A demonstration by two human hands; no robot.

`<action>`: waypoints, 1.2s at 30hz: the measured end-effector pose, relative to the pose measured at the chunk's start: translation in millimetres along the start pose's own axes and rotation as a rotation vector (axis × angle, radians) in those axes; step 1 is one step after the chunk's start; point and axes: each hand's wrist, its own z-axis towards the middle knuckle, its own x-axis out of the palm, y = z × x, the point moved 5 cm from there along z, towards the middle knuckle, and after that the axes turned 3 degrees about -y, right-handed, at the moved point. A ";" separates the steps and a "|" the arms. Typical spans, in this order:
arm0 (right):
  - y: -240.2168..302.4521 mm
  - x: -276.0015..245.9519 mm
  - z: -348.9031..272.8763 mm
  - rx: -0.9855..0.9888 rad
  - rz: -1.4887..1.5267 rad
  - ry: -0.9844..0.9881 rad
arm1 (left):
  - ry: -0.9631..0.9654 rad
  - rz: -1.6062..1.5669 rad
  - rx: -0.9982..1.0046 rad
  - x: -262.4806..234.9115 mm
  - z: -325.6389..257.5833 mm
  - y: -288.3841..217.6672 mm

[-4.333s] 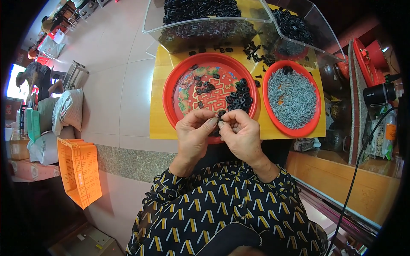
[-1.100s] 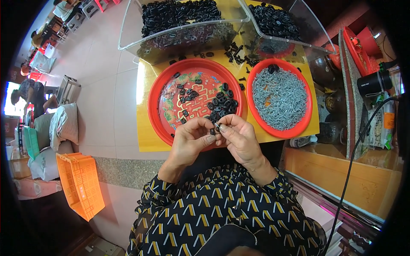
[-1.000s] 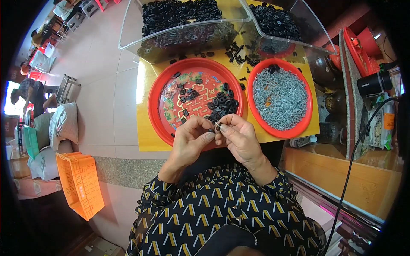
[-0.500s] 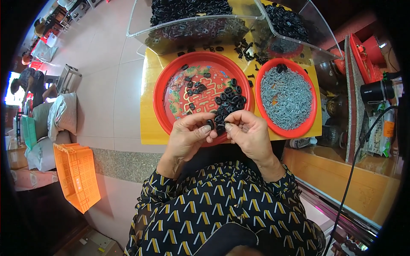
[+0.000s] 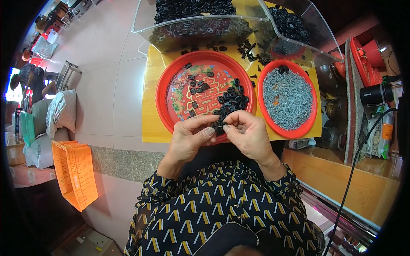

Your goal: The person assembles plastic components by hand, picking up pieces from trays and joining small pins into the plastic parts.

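Both hands meet at the near rim of the large red tray (image 5: 171,113). The left hand (image 5: 188,138) and right hand (image 5: 247,132) are each pinched on a small black part (image 5: 218,125), held between thumb and fingertips just above the tray edge; whether it is one piece or two joined cannot be told at this size.

Handling, as judged: the part looks light, rigid and smooth, likely plastic. It is small enough to slip, so a fingertip pinch across its flat sides suits it better than a full grasp.

A heap of like black parts (image 5: 232,100) lies on the right of the large tray. To the right, a smaller red tray (image 5: 308,123) holds grey metal pieces (image 5: 288,100). Both rest on a yellow worktop (image 5: 149,106).

Containers: two clear plastic bins (image 5: 145,19) at the far edge hold more black parts. An orange slatted crate (image 5: 74,173) stands on the floor, near left. White sacks (image 5: 60,113) lie further left.
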 end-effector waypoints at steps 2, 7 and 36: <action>-1.4 0.4 -0.3 -0.009 -0.016 -0.002 | -0.001 0.034 0.025 -0.3 -0.1 0.2; -2.0 3.6 -0.7 -0.014 -0.017 0.032 | 0.040 0.127 0.111 1.2 -1.2 0.6; -26.5 9.0 13.0 0.181 0.561 0.241 | -0.039 0.499 0.466 13.9 0.9 -15.4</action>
